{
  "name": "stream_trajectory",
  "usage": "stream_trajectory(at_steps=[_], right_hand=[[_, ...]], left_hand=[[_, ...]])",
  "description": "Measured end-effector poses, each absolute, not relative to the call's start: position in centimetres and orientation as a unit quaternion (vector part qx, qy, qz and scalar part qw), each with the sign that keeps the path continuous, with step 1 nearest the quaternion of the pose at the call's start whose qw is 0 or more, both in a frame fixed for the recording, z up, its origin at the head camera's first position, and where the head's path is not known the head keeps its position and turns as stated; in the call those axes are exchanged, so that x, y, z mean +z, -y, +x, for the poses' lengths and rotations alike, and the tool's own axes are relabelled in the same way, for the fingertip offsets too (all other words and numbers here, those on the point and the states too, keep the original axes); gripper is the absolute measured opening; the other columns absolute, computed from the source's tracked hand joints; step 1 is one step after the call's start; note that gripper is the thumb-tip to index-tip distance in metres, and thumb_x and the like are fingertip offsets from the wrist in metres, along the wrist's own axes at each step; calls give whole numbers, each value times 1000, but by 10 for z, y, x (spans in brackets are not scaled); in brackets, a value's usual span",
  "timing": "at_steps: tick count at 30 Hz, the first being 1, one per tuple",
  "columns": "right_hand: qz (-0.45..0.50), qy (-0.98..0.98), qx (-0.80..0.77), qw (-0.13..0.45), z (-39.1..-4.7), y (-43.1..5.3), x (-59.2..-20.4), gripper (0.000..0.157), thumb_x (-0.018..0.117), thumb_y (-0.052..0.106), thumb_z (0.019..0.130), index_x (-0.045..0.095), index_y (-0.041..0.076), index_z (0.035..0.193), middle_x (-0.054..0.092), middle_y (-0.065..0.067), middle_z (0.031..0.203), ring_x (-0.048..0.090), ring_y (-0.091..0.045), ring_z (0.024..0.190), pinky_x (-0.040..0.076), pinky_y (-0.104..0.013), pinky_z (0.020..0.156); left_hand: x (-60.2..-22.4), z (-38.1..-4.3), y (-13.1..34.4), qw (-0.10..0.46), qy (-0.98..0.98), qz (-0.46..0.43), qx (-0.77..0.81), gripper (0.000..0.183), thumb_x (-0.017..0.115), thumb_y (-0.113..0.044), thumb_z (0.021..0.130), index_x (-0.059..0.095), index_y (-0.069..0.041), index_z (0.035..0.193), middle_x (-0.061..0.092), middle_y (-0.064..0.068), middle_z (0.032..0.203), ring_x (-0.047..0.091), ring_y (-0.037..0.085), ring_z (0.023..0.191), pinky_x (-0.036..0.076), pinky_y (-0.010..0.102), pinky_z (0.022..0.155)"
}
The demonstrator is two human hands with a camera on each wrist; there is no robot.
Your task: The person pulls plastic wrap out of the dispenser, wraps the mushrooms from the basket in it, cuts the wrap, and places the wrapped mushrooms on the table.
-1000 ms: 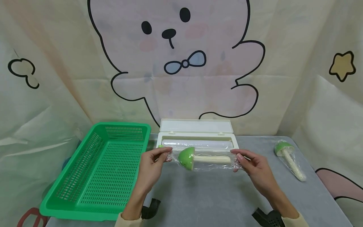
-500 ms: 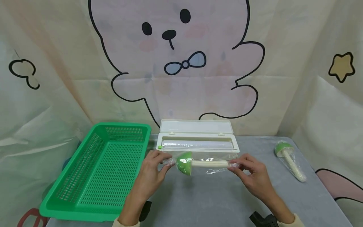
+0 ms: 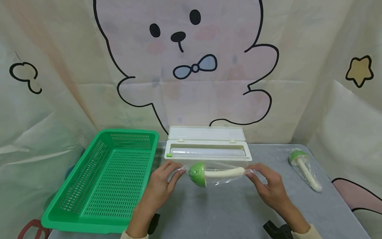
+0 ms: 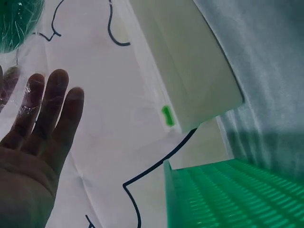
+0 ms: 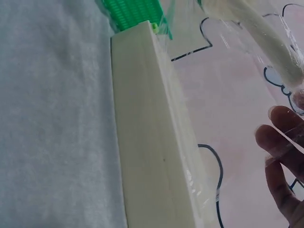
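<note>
Between my two hands hangs a mushroom-shaped thing wrapped in clear film, with a glossy green cap [image 3: 197,173] and a long pale stem [image 3: 225,173]. At the cap end, my left hand [image 3: 159,182] pinches the gathered film between thumb and fingers. My right hand [image 3: 268,184] pinches the film at the stem's tip. The wrapped piece lies level, cap to the left, just in front of the film dispenser [image 3: 249,154]. The left wrist view shows the cap [image 4: 18,21] above spread fingers [image 4: 57,95]; the right wrist view shows the stem [image 5: 266,40] through film.
The white dispenser's lid [image 3: 206,133] stands raised behind its film roll [image 3: 207,152], with a green slider [image 3: 169,155] at the left. A green basket [image 3: 47,215] stands at the left. Another wrapped green-capped piece [image 3: 305,169] lies on the grey table [image 3: 226,212] at the right.
Both hands have brought the wrapped piece slightly nearer to me, away from the dispenser. The right hand moved inward along the stem, then back outward. The film ends now look more tightly gathered.
</note>
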State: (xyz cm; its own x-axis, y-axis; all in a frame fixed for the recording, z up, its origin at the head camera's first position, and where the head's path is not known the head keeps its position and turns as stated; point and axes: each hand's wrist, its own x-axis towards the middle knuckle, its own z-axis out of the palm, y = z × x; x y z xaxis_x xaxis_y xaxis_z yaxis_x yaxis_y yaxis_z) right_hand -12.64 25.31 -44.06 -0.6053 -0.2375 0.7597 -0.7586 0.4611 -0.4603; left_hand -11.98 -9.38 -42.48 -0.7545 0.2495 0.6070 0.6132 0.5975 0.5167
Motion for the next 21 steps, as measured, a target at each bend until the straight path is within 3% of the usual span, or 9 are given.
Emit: stream_trajectory(at_steps=[1,4,6,12,17,21], right_hand=[[309,795,416,316,-127,-253,-443,6,73,4,92,72,5,98,70,-5,87,64,-5,82,49,-13,79],[288,794,438,308,-130,-252,-451,25,73,-16,82,72,5,95,68,-4,82,65,-8,72,51,-14,73],[261,800,458,285,-131,-250,-456,29,70,-19,82,71,7,93,67,-5,76,64,-10,65,52,-15,66],[122,836,491,215,-132,-239,-472,16,69,-1,95,70,11,83,61,-2,62,57,-12,50,44,-21,46],[38,861,481,159,-135,-236,-480,17,72,13,96,73,5,81,61,-6,62,56,-9,47,43,-23,44],[-14,887,442,130,-142,-234,-488,21,75,20,94,75,5,80,63,-4,66,56,-8,49,43,-24,49]], left_hand=[[-427,-120,93,254,864,-242,-363,9,75,-16,93,71,-15,101,65,-5,97,67,8,84,56,26,67],[-435,-121,88,273,875,-202,-346,6,75,-18,94,74,-14,98,67,-4,92,64,8,74,52,26,60],[-442,-122,85,276,882,-170,-342,7,73,-20,95,74,-13,95,66,-4,86,61,7,69,49,25,57],[-462,-129,74,240,899,-82,-356,21,72,-25,97,69,-14,79,55,-6,68,49,8,59,40,26,51],[-475,-137,67,187,913,-13,-362,27,72,-29,96,72,-13,74,55,-5,68,52,13,60,43,34,52],[-486,-142,62,176,911,39,-371,24,77,-27,91,78,-8,77,59,5,79,59,22,69,47,42,58]])
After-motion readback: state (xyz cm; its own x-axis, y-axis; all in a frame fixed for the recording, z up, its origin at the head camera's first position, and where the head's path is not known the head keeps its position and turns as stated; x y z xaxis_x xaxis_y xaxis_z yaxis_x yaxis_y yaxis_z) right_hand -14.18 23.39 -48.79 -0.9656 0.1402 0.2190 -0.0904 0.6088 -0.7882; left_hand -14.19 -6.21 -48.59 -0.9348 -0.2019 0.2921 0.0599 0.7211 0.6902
